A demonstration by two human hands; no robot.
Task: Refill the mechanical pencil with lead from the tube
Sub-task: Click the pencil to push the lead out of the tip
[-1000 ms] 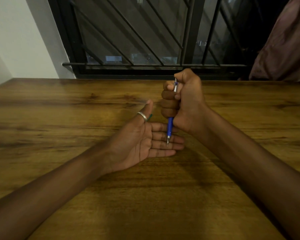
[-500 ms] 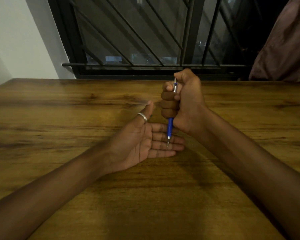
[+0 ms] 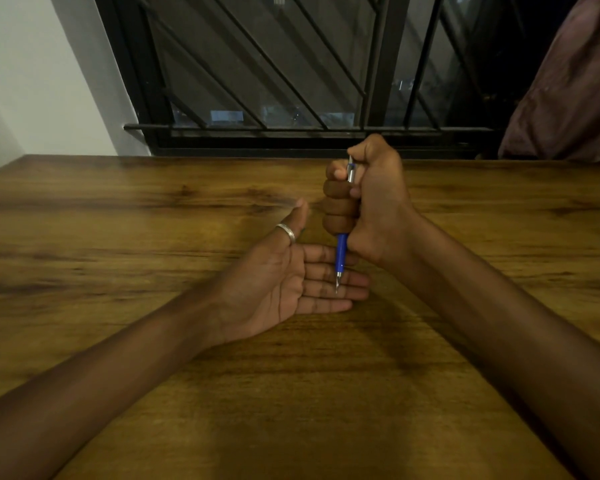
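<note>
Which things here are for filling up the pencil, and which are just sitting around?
For the job:
mechanical pencil, gripped tip down by the right hand
left hand, open, palm up, below the tip

Just around:
wooden table
ring on the left thumb
barred window
cloth at the far right

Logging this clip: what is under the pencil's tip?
The left hand, open palm up, over the table. The right hand covers much of the pencil; tip contact is unclear.
</note>
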